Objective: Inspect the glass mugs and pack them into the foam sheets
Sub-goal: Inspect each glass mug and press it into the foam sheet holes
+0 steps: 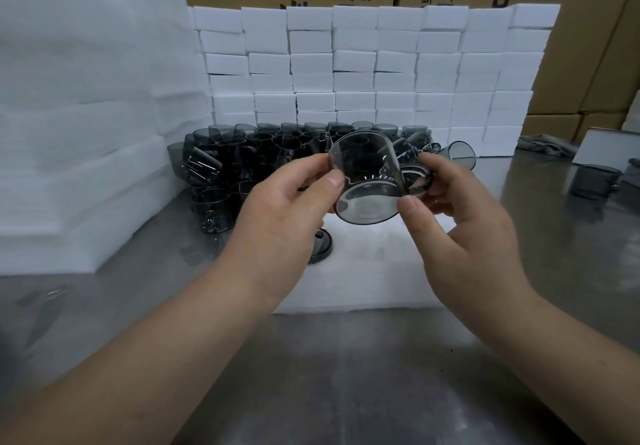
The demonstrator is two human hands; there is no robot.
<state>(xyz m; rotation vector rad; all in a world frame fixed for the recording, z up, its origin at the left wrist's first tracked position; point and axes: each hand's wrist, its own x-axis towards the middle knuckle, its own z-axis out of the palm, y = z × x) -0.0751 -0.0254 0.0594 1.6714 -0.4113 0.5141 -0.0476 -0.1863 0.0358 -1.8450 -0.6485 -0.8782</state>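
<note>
Inspection step: left hand [284, 209] and right hand [460, 223] both pinch one smoked glass mug [367, 181], base toward camera. Next, probably: lower onto foam sheet [363, 271] at worktop [311, 375] centre.

You're at a dull steel table [346, 392] w/ soft glare on top. Far side: wall of small white boxes [356, 64], brown printed cartons [588, 46] stacked behind. Grey cloth [543, 145] lies far right.

A wall of stacked white boxes [363, 64] rises beyond the fingers [301, 167], with brown cardboard cartons [588, 46] behind it. A crumpled grey cloth [540, 145] lies well to their right on the steel table [311, 375].
</note>
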